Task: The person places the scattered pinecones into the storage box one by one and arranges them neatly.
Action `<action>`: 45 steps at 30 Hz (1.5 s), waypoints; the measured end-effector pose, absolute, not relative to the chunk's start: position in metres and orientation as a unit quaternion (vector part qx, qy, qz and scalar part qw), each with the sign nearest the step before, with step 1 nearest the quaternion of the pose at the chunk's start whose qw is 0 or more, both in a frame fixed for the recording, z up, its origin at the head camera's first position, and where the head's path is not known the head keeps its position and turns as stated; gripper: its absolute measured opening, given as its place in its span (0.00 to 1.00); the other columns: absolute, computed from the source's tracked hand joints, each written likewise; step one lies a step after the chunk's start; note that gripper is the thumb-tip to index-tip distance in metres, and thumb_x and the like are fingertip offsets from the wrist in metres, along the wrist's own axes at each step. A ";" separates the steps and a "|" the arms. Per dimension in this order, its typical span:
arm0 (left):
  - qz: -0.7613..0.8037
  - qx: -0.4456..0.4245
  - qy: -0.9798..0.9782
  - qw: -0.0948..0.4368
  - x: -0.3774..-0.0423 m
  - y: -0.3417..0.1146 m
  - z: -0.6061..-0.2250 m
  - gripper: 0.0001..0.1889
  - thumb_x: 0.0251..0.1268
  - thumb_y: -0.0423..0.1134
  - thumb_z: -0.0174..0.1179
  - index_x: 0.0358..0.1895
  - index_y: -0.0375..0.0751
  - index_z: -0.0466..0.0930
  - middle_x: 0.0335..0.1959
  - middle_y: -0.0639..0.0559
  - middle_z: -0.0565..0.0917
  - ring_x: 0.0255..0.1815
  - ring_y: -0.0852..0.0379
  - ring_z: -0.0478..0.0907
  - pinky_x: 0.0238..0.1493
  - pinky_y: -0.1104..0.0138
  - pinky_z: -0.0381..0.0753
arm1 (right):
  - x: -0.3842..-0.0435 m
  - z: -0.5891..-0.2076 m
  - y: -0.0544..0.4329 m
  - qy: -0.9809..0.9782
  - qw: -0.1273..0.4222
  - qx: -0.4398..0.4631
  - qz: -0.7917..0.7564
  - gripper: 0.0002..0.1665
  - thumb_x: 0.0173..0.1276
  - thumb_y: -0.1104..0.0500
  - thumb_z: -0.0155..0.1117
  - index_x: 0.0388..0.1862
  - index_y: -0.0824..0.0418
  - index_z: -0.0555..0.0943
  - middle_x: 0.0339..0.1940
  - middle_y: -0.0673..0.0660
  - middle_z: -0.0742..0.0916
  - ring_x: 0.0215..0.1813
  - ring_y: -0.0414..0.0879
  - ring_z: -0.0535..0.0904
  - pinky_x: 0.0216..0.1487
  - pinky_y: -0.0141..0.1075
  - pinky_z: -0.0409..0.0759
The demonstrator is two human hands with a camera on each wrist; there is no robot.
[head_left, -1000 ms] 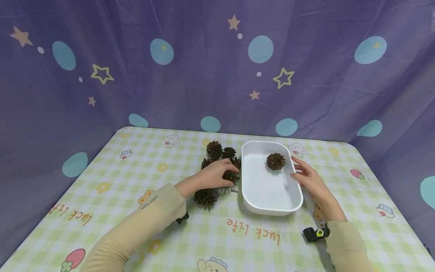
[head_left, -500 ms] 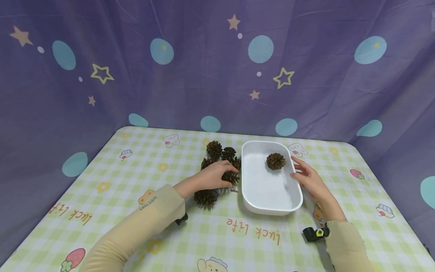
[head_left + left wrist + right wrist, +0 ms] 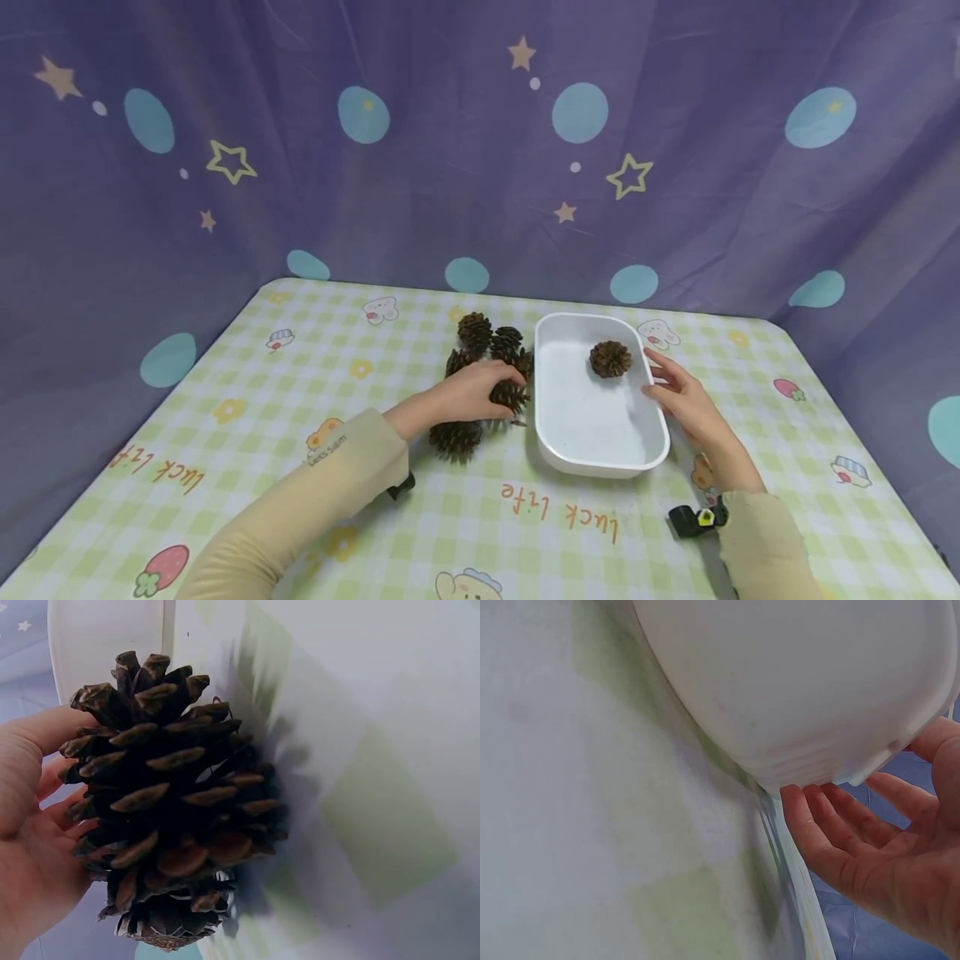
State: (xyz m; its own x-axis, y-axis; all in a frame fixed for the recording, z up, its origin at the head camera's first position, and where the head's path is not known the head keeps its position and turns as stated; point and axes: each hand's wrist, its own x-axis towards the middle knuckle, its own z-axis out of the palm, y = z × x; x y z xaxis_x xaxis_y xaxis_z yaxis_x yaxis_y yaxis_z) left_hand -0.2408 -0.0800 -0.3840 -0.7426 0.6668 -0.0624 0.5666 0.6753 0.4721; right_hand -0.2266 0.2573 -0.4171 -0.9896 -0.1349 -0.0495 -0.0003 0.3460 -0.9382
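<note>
My left hand (image 3: 474, 392) reaches over a group of brown pine cones left of the white tray, thumb and fingers bent round one pine cone (image 3: 510, 397) at the group's right side. In the left wrist view a large pine cone (image 3: 176, 780) fills the middle and hides much of the fingers. On the other side, my right hand (image 3: 690, 408) holds the right edge of the white tray (image 3: 592, 429), thumb at the rim. Its fingertips (image 3: 791, 793) touch the tray's outer side in the right wrist view. One pine cone (image 3: 611, 359) lies inside the tray.
More pine cones, such as a far one (image 3: 474, 332) and a near one (image 3: 456, 439), lie around my left hand. A green-checked tablecloth (image 3: 570, 550) covers the table. Behind it hangs a purple curtain (image 3: 450, 167) with stars and blue dots.
The head view has shifted very slightly. Both hands, the tray and the pine cones stay nearly where they were.
</note>
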 end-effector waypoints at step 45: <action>0.305 0.323 0.896 0.014 -0.248 -0.087 -0.361 0.25 0.56 0.46 0.63 0.57 0.50 0.71 0.53 0.57 0.74 0.53 0.60 0.71 0.50 0.65 0.75 | -0.224 -0.415 0.257 0.807 0.062 -0.042 -0.585 0.40 0.66 0.63 0.54 0.73 0.56 0.49 0.64 0.70 0.65 0.44 0.30 0.74 0.38 0.29 0.79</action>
State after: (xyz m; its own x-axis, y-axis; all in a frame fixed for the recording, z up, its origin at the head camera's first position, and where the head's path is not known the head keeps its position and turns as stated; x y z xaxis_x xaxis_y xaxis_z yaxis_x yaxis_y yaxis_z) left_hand -0.2484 -0.0867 -0.3607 -0.7910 0.5870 0.1727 0.5702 0.6049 0.5558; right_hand -0.2241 0.2570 -0.4147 -0.9888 -0.1401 -0.0506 0.0045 0.3110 -0.9504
